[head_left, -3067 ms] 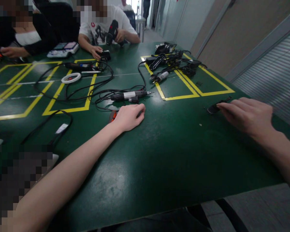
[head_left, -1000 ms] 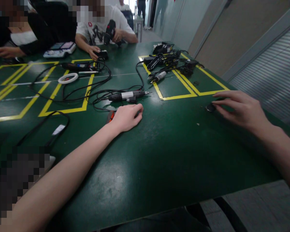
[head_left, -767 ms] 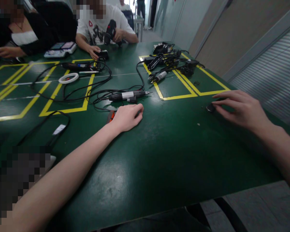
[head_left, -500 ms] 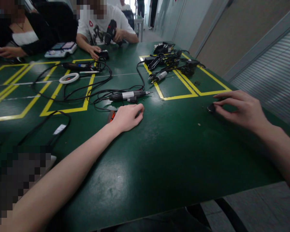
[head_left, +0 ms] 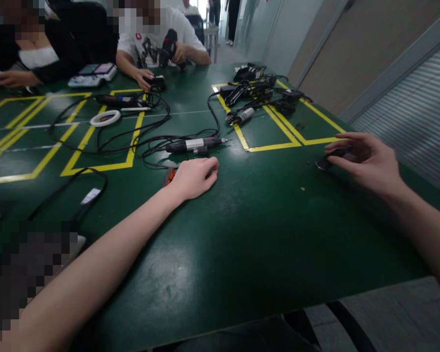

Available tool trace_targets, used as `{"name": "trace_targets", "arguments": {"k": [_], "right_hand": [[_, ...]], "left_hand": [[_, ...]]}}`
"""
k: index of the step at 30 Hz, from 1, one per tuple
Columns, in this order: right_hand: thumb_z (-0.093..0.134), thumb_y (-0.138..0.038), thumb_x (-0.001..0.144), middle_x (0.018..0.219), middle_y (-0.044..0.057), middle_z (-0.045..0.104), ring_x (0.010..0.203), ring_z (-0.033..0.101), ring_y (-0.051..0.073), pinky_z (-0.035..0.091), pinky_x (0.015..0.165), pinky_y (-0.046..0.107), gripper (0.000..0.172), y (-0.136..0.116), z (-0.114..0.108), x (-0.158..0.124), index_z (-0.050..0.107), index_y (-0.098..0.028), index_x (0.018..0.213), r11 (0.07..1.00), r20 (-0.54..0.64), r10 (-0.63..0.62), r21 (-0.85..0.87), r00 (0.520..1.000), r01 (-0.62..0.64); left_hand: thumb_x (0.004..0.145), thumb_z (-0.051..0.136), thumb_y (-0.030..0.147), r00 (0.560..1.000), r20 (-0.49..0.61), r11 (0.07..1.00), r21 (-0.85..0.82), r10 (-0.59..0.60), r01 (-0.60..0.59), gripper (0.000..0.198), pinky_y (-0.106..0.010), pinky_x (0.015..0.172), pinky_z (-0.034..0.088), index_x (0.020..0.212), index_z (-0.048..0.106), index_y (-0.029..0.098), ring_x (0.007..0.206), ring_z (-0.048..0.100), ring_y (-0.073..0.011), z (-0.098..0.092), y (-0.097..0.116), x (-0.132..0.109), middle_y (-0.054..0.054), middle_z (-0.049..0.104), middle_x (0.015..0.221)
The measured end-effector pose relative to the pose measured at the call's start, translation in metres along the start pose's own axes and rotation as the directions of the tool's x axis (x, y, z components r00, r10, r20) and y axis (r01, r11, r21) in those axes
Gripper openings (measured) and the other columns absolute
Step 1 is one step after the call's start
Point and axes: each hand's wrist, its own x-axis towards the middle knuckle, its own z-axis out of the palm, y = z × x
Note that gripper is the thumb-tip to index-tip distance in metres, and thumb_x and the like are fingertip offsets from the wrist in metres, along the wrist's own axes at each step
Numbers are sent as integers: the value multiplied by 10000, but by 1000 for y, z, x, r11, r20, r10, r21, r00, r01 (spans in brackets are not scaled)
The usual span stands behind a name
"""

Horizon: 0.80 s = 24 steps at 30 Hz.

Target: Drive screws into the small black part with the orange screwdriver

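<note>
My right hand (head_left: 372, 159) is at the right side of the green table, its thumb and fingers curved around a small dark object (head_left: 323, 163) with a rounded, shiny edge. Its exact kind cannot be made out, and my fingers hide part of it. My left hand (head_left: 194, 180) rests on the table with its fingers curled in, and nothing shows in them. By its wrist lies an orange-and-black object (head_left: 168, 177), partly covered by the hand. Just beyond the knuckles is a black-and-silver corded rotary tool (head_left: 194, 145).
Corded tools and cables (head_left: 249, 90) lie heaped at the back right, across yellow tape outlines (head_left: 275, 145). A white ring (head_left: 105, 118) and a black pen-like tool (head_left: 119, 101) lie at left. Across the table, a person's hand holds a drill (head_left: 167, 48); another person sits further left.
My right hand has turned slightly and its fingers have shifted, so more of the dark object shows. My left hand stays where it was.
</note>
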Motion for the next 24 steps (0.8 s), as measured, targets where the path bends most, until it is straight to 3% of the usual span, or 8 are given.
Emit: {"name": "trace_targets", "arguments": {"k": [5,11,17,24], "right_hand": [[857,-361,618,825,30,785,854,774,272,653,637,386,445,0,3,3,708,-282,1030,999,-19,9,37,1000,-8],[857,-351,633,798,12,781,846,782,272,659,916,533,406,-3,7,2,719,-279,1008,996,-11,7,92,1000,-6],[803,-329,674,852,24,774,890,804,292,655,932,561,380,-1,7,1,692,-278,1034,997,8,-5,74,1000,4],[813,-386,651,876,63,791,933,809,334,682,786,517,354,-9,10,-5,679,-267,957,999,-88,40,-21,995,-42]], "left_hand": [[1001,474,313,1000,5,1000,1,-11,11,254,-308,646,392,1072,694,207,763,663,-221,0,0,0,-45,720,820],[1003,470,319,1000,7,1000,-6,-15,15,260,-309,656,407,1072,695,211,769,666,-225,0,0,0,-48,719,814],[1000,468,318,1000,0,1000,-9,-4,4,261,-309,661,422,1067,696,208,781,672,-226,0,0,0,-50,723,817],[998,467,314,1000,4,1000,-8,-8,8,263,-317,663,425,1077,695,208,771,669,-229,0,0,0,-49,718,813]]}}
